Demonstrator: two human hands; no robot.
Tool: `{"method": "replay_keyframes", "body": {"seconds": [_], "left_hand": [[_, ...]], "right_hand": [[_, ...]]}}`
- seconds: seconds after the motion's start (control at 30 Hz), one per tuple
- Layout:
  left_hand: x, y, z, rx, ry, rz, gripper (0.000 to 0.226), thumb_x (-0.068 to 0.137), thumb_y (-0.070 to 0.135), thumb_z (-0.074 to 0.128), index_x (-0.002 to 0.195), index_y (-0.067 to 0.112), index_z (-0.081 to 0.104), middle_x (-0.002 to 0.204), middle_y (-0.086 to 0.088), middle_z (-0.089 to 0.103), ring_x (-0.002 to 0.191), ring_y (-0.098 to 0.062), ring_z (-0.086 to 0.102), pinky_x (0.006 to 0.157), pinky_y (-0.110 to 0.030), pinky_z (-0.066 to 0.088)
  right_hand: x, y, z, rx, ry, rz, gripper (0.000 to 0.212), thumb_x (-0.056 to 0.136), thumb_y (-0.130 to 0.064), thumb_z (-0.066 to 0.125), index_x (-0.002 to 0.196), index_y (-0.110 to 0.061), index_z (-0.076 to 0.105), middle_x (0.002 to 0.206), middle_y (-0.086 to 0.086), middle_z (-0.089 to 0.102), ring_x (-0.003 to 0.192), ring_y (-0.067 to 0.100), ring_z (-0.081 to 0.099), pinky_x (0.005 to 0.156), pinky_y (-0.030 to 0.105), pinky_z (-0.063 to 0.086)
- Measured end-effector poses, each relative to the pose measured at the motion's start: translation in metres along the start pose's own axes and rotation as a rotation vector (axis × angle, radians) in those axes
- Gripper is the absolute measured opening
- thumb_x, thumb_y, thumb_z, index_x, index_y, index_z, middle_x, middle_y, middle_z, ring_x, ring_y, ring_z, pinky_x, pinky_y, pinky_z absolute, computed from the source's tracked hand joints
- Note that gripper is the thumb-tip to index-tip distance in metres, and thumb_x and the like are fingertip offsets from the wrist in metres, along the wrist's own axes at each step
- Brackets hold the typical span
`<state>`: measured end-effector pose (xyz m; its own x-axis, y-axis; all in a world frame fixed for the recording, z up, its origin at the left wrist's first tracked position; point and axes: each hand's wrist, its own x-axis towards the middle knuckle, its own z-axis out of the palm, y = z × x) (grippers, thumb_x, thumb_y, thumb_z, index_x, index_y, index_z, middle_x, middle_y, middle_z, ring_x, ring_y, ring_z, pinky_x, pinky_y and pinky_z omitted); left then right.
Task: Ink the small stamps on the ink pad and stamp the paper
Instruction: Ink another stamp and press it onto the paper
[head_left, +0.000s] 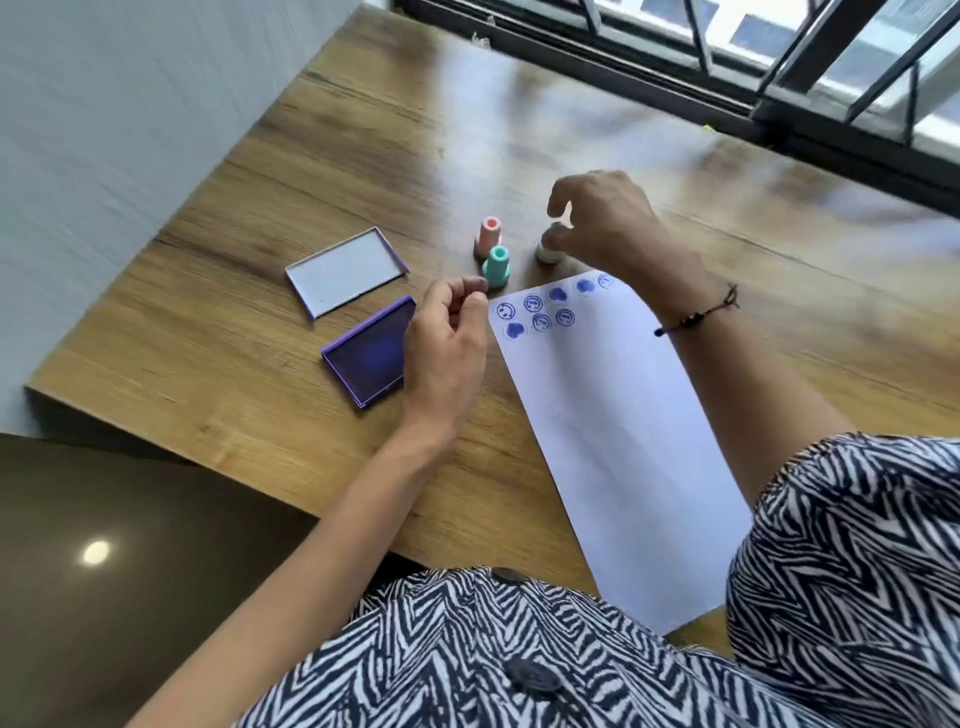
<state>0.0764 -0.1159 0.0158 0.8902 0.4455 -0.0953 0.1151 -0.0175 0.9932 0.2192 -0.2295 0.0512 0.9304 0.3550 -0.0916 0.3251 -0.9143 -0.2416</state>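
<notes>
A white paper (613, 426) lies on the wooden table (332, 156), with several blue stamp prints (540, 312) near its far end. A purple ink pad (363, 358) sits uncovered left of the paper. Beyond the paper's far edge stand a pink stamp (489, 236), a teal stamp (497, 266) and a cream stamp (548, 252). My right hand (602, 223) is over the cream stamp, thumb and fingers on it and index finger lifted. My left hand (447, 343) hovers between pad and paper, fingers curled, holding nothing.
The ink pad's clear lid (347, 270) lies on the table behind the pad. A dark window frame (727, 98) runs along the table's far edge. The table's left edge drops to a dark glossy floor (104, 545).
</notes>
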Motion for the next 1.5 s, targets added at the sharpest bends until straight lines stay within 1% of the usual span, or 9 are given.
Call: {"method": "replay_keyframes", "body": {"seconds": [0.2,0.27,0.37,0.63,0.93,1.1,1.3,1.43,1.5], "left_hand": [[-0.001,-0.003,-0.003,-0.042,-0.028,-0.009,0.018,0.088,0.013,0.050,0.084,0.028,0.058,0.077,0.007,0.060,0.068,-0.006,0.054,0.070,-0.026,0.047],[-0.001,-0.002,-0.005,-0.083,-0.058,-0.028,0.015,0.088,0.013,0.053,0.085,0.027,0.058,0.077,0.005,0.062,0.063,-0.002,0.055,0.062,-0.019,0.047],[0.000,0.001,-0.002,-0.208,-0.142,-0.079,0.009,0.088,0.013,0.055,0.095,0.018,0.058,0.079,-0.001,0.063,0.057,0.001,0.057,0.055,-0.013,0.047],[-0.011,-0.005,0.002,-0.257,-0.241,-0.126,0.014,0.085,0.007,0.058,0.081,0.020,0.064,0.066,0.003,0.063,0.054,-0.003,0.058,0.055,-0.015,0.049],[-0.020,0.003,-0.015,-0.219,-0.143,-0.087,0.007,0.080,0.008,0.064,0.078,0.015,0.064,0.060,0.006,0.064,0.051,-0.003,0.057,0.055,-0.015,0.049],[-0.031,0.006,-0.034,-0.261,-0.049,-0.082,0.007,0.081,0.007,0.063,0.087,0.006,0.063,0.070,-0.001,0.062,0.053,-0.004,0.056,0.061,-0.018,0.050],[-0.048,0.002,-0.066,-0.327,0.107,-0.103,0.007,0.083,0.006,0.059,0.088,0.002,0.062,0.065,-0.003,0.060,0.055,-0.007,0.055,0.059,-0.016,0.049],[-0.060,-0.007,-0.090,-0.364,0.174,-0.080,0.007,0.083,0.006,0.060,0.081,0.012,0.063,0.066,0.001,0.061,0.058,-0.007,0.057,0.060,-0.017,0.050],[-0.063,-0.012,-0.096,-0.367,0.216,-0.065,0.008,0.083,0.006,0.060,0.082,0.013,0.063,0.070,-0.001,0.061,0.061,-0.008,0.057,0.059,-0.017,0.050]], "right_hand": [[-0.009,-0.002,-0.001,0.100,0.080,0.011,0.019,0.075,-0.011,0.058,0.089,-0.003,0.068,0.094,0.017,0.067,0.089,0.032,0.058,0.071,0.031,0.043],[-0.020,0.000,-0.009,0.300,0.118,0.046,0.016,0.075,-0.014,0.060,0.084,-0.004,0.068,0.075,0.010,0.064,0.072,0.021,0.058,0.062,0.027,0.043],[-0.050,-0.004,-0.012,0.715,-0.009,0.083,0.008,0.078,-0.012,0.063,0.072,-0.007,0.065,0.058,0.006,0.060,0.043,0.009,0.054,0.041,0.023,0.043],[-0.099,-0.004,0.013,1.107,-0.152,0.136,0.016,0.089,-0.007,0.055,0.074,-0.011,0.061,0.057,0.010,0.060,0.039,0.010,0.048,0.038,0.019,0.036],[-0.106,-0.027,0.021,1.079,-0.071,0.084,0.011,0.086,-0.007,0.057,0.077,-0.010,0.063,0.057,0.007,0.061,0.044,0.013,0.050,0.041,0.023,0.038],[-0.109,-0.052,0.028,1.075,-0.028,-0.014,0.021,0.086,-0.002,0.052,0.075,-0.017,0.061,0.058,0.006,0.059,0.044,0.009,0.052,0.041,0.020,0.040],[-0.110,-0.080,0.034,1.074,-0.014,-0.094,0.027,0.085,0.003,0.048,0.076,-0.020,0.059,0.061,0.007,0.057,0.048,0.012,0.049,0.043,0.024,0.039],[-0.101,-0.089,0.034,0.826,0.014,-0.204,0.014,0.084,-0.003,0.054,0.081,-0.014,0.063,0.063,0.014,0.058,0.053,0.013,0.049,0.051,0.026,0.041],[-0.096,-0.098,0.039,0.651,0.032,-0.299,0.007,0.083,-0.005,0.058,0.084,-0.008,0.065,0.059,0.004,0.055,0.052,0.008,0.046,0.053,0.021,0.037]]}}
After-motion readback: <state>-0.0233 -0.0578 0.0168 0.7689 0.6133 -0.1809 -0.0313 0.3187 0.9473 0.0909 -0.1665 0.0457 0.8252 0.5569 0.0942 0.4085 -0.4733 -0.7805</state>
